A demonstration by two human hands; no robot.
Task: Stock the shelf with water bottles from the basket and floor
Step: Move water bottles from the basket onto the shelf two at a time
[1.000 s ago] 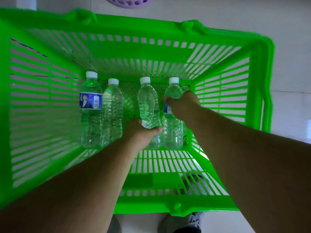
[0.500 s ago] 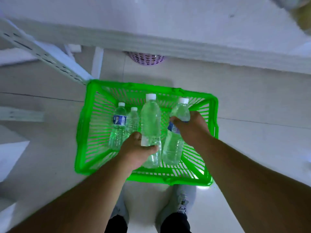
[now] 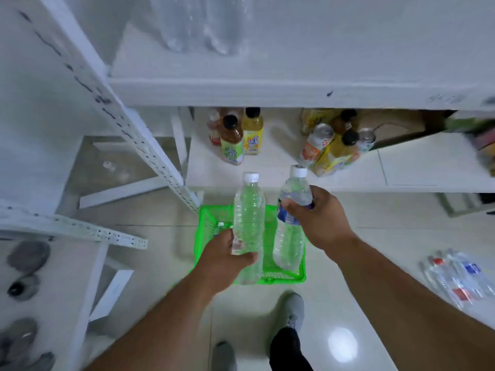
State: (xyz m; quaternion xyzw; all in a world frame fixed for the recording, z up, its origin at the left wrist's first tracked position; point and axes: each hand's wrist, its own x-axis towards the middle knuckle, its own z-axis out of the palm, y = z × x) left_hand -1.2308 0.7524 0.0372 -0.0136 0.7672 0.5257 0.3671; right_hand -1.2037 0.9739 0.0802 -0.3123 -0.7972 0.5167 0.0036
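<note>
- The unlabelled water bottle is now up in the air, upright, with the left hand wrapped round its lower body. A second ago it lay low inside the basket with that hand just closing on it.
- The blue-labelled water bottle has risen in the same way. The right hand grips it round the shoulder, thumb across the label, and its cap tips slightly toward the shelves.
- Both bottles are clear of the green basket, which sits on the floor directly below them and looks far smaller than before. I take that to mean the person has stood up with one bottle in each hand.
- At least one more white cap shows inside the basket beside the left hand, so the basket is not yet emptied.
- A wrapped pack of bottles lies on the floor to the right, well apart from the basket and untouched.
- The upper shelf has come into view ahead, with clear bottles already standing on it, blurred.
- The lower shelf carries juice bottles and drink cans.
- My judgement: the pick-up is done and the carry is under way. Setting the two bottles beside the clear ones above seems the likely next step.
</note>
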